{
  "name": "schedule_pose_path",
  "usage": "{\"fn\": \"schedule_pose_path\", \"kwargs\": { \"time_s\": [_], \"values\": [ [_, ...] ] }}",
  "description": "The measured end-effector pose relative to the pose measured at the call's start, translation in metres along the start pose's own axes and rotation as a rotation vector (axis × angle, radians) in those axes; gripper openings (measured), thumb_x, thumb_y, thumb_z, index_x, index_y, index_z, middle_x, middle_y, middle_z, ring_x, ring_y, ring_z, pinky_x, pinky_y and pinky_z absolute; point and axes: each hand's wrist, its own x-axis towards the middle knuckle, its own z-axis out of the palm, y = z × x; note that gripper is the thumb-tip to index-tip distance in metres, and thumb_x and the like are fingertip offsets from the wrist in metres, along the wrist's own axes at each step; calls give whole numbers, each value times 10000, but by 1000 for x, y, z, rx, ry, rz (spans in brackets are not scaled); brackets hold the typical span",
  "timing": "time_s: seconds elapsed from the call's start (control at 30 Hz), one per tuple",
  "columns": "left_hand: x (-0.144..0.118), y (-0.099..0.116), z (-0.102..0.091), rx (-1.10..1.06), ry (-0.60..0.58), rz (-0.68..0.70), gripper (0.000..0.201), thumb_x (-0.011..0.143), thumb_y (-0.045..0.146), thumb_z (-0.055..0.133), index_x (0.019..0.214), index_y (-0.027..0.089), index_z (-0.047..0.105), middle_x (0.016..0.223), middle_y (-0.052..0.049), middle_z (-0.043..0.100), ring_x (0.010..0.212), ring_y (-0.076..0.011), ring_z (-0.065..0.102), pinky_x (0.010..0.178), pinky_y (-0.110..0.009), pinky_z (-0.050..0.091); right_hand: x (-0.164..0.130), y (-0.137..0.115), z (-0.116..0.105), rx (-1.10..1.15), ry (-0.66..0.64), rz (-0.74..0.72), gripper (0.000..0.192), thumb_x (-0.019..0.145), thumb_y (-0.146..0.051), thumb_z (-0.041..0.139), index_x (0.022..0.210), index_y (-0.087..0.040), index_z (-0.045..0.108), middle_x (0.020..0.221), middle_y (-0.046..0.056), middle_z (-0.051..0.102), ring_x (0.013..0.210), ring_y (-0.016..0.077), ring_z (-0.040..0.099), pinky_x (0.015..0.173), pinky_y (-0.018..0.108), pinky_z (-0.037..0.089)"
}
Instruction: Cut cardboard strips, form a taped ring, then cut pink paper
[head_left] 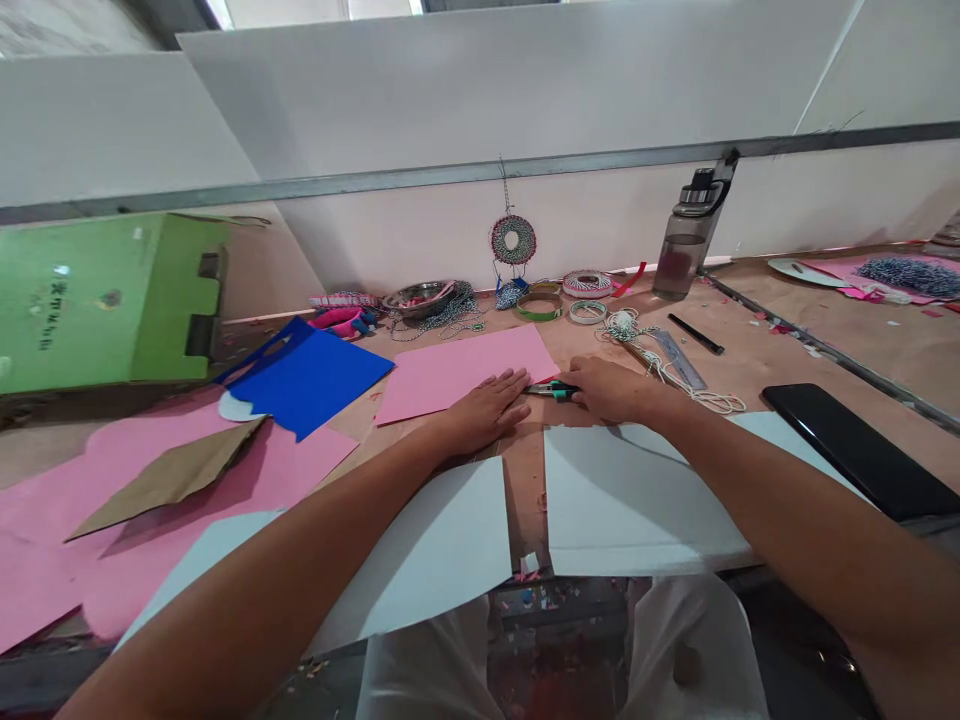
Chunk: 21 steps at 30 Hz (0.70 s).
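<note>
My left hand (486, 408) lies flat, fingers spread, on the near corner of a pink paper sheet (457, 372) in the middle of the wooden table. My right hand (611, 388) is closed around a small cutter with a green handle (553, 390), whose tip points left at the pink sheet's right edge. Two white sheets lie toward me: one (442, 545) under my left forearm, the other (630, 500) under my right forearm.
A blue sheet (307, 378), brown card (176, 475) and large pink sheets (112, 520) lie left, by a green box (97, 300). At the back are a metal bowl (416, 298), tape rings (538, 305), a hanging woven ring (513, 240), a bottle (686, 245). A ruler (679, 360), pen (696, 334), cord (675, 378), black phone (859, 450) lie right.
</note>
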Motion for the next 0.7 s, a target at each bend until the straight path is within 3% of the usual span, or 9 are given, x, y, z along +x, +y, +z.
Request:
{"fn": "schedule_pose_path", "kwargs": {
  "time_s": [0.2, 0.5, 0.7],
  "values": [
    [-1, 1, -2, -7, 25, -6, 723, 957, 578, 111, 1541, 162, 205, 1595, -61, 215, 1477, -201, 158, 1202, -370, 143, 1, -5, -2, -37, -11, 9, 324, 910, -193, 462, 1175, -134, 639, 1146, 169, 615, 993, 267, 612, 762, 302, 436],
    [-32, -11, -14, 62, 10, -87, 717, 960, 559, 66, 1538, 163, 218, 1597, -72, 198, 1485, -220, 111, 1192, -436, 138, 3, 2, 5, -64, -13, 43, 337, 916, -213, 459, 1203, -153, 625, 1150, 162, 606, 966, 270, 616, 720, 309, 428],
    [-18, -12, -7, 60, -24, -112, 743, 952, 589, 91, 1549, 155, 165, 1605, -91, 141, 1488, -248, 73, 1186, -451, 129, 3, 14, 6, -80, 2, 64, 325, 901, -235, 493, 1182, -171, 643, 1137, 153, 611, 951, 259, 613, 754, 319, 415]
  ]
}}
